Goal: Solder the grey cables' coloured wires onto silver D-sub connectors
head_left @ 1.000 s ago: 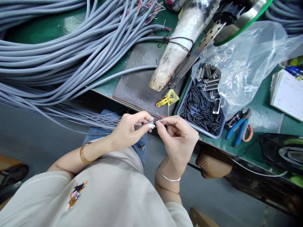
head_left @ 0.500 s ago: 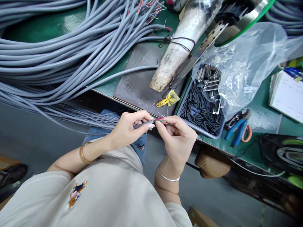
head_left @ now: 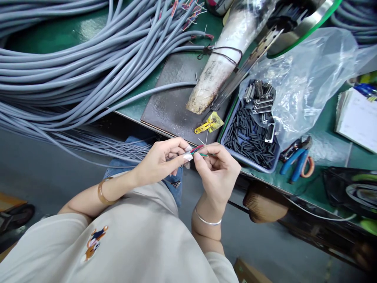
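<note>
Between my two hands, just off the bench's front edge, are thin coloured wires (head_left: 196, 149), red, green and white, at a grey cable's end. My left hand (head_left: 163, 157) pinches the cable end between thumb and fingers. The fingertips of my right hand (head_left: 218, 165) are closed on the wires, touching close to my left thumb. Beyond the hands, yellow snips (head_left: 205, 125) lie on a dark board (head_left: 165, 106). Much of the held cable is hidden by my left fingers.
Bundled grey cables (head_left: 88, 74) cover the bench's left. Right of the board stands a blue bin (head_left: 266, 169) of black sleeves and metal connectors, partly under a plastic bag (head_left: 312, 78). Blue-handled pliers (head_left: 299, 163) lie beside it. A white wrapped column (head_left: 218, 63) leans over the board.
My right hand has shifted slightly left and its fingers have moved on the wires. The coloured wires are spread a little differently. My left hand stays nearly in place.
</note>
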`<state>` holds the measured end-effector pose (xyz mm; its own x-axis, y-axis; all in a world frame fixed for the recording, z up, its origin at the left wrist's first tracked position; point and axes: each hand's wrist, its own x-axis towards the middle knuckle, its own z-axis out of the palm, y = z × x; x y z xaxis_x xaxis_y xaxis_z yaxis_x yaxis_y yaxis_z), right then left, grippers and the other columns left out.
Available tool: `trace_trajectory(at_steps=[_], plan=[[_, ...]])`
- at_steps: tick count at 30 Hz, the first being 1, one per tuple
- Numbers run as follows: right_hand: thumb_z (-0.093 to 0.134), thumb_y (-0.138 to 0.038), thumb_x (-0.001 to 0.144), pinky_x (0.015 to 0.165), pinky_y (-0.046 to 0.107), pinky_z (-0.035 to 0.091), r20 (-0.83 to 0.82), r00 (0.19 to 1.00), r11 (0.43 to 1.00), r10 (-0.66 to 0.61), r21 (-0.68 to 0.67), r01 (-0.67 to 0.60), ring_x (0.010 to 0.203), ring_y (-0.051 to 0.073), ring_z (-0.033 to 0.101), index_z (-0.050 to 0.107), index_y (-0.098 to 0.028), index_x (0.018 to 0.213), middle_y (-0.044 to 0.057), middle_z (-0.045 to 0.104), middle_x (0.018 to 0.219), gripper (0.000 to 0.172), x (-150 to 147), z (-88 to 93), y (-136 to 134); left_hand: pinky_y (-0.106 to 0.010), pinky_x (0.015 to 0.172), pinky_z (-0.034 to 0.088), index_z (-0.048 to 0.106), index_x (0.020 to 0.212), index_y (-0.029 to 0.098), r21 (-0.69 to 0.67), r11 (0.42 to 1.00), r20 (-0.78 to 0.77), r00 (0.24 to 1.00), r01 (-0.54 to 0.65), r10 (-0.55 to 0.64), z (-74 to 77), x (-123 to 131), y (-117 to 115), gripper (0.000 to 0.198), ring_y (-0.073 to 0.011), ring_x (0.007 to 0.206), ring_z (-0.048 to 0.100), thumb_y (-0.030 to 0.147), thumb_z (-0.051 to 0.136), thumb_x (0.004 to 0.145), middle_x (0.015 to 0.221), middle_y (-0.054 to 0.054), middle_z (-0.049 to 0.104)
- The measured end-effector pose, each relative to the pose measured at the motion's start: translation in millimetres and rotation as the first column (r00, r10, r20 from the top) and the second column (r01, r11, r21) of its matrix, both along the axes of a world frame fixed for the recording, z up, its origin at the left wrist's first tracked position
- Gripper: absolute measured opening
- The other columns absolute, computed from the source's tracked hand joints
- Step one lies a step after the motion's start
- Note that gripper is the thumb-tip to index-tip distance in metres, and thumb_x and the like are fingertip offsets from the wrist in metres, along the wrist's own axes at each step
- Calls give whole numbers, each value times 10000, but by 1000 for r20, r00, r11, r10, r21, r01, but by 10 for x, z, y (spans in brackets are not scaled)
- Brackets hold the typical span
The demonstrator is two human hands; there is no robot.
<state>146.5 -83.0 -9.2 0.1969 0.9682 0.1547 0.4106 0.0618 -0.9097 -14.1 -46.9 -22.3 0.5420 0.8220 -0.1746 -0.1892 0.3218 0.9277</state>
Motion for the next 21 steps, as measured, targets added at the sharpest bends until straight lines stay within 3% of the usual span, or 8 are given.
trace_trajectory(at_steps=[2,6,13,18,21], plan=[[712,-184,875,466,248,234,5,999,999,-32,33,32,506,45,337,687,-203,799,-48,584,737,82,-14,-18,-7,-167,463,452,612,955,151,20,999,-3,999,-36,36,-4,-3,9,254,-53,492,523,377,715,905,724,8,660],[732,-181,886,472,254,245,97,993,993,-68,101,58,510,46,330,737,-214,862,-27,663,809,42,-13,-16,-20,-179,573,484,658,905,146,198,975,-95,988,-100,121,-30,-9,16,156,-71,601,566,292,713,905,773,-6,681],[722,-165,882,474,250,292,226,972,990,-71,138,40,483,42,330,737,-206,872,-12,694,807,45,1,12,-46,-208,715,511,718,923,137,525,845,-176,958,-104,228,-90,1,-3,97,-110,737,650,200,649,952,836,-29,748],[712,-184,858,451,248,217,76,995,995,-69,74,63,474,39,298,733,-192,837,-24,629,746,30,7,-12,-50,-210,751,542,726,944,146,631,759,-105,952,-160,288,-110,24,-17,82,-124,785,712,180,652,956,887,-53,788],[713,-220,861,459,248,235,9,998,998,-60,28,60,490,51,337,753,-194,841,-13,621,738,52,31,-42,-54,-209,736,552,730,948,152,676,718,-88,948,-169,306,-115,22,-20,81,-126,777,720,170,651,957,870,-55,791]])
